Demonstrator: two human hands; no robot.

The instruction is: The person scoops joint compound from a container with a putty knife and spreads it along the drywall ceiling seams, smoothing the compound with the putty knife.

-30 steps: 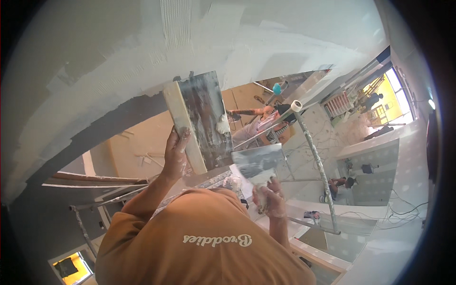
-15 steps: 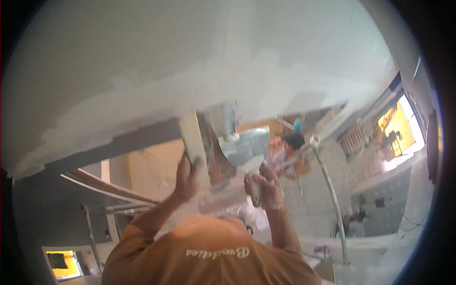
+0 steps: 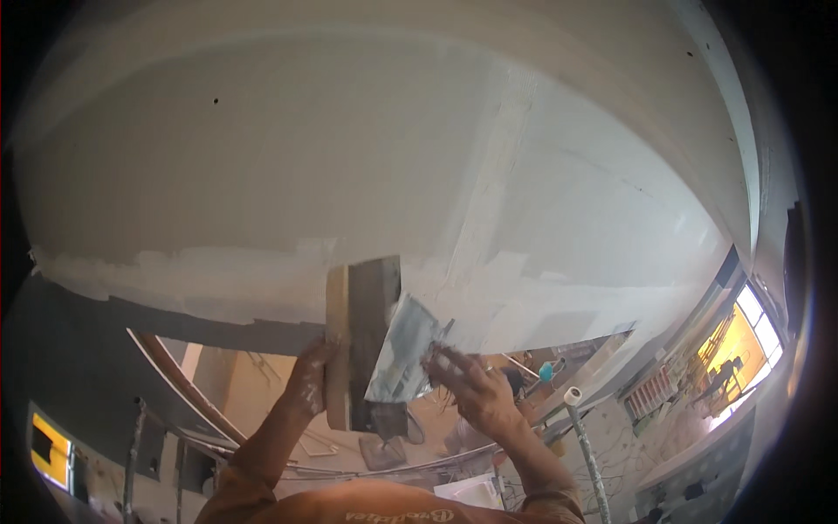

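Observation:
My left hand [image 3: 307, 377] is closed round the left edge of a wide filling knife [image 3: 374, 327], a broad dark blade with a pale wood-coloured strip along one side. A smaller putty knife [image 3: 401, 351] with a flared metal blade is in my right hand [image 3: 476, 389], its fingers wrapped over the handle end. The putty knife's blade overlaps or touches the wide blade's right side; contact is hard to tell. Whitish smears mark both hands. Just above is a large grey board surface [image 3: 305, 157] with a pale band of filler [image 3: 209, 279] along its lower edge.
Scaffold poles stand at right [image 3: 589, 454] and left [image 3: 135, 458]. Below the board lies the room, with a teal object [image 3: 546, 372] and a partly hidden person [image 3: 515, 382] behind my right hand. Bright windows [image 3: 742, 336] show at the right.
The view has tilted up, showing more board. My hands have brought the two knives together; the wide blade now faces me and the putty knife has swung left against it.

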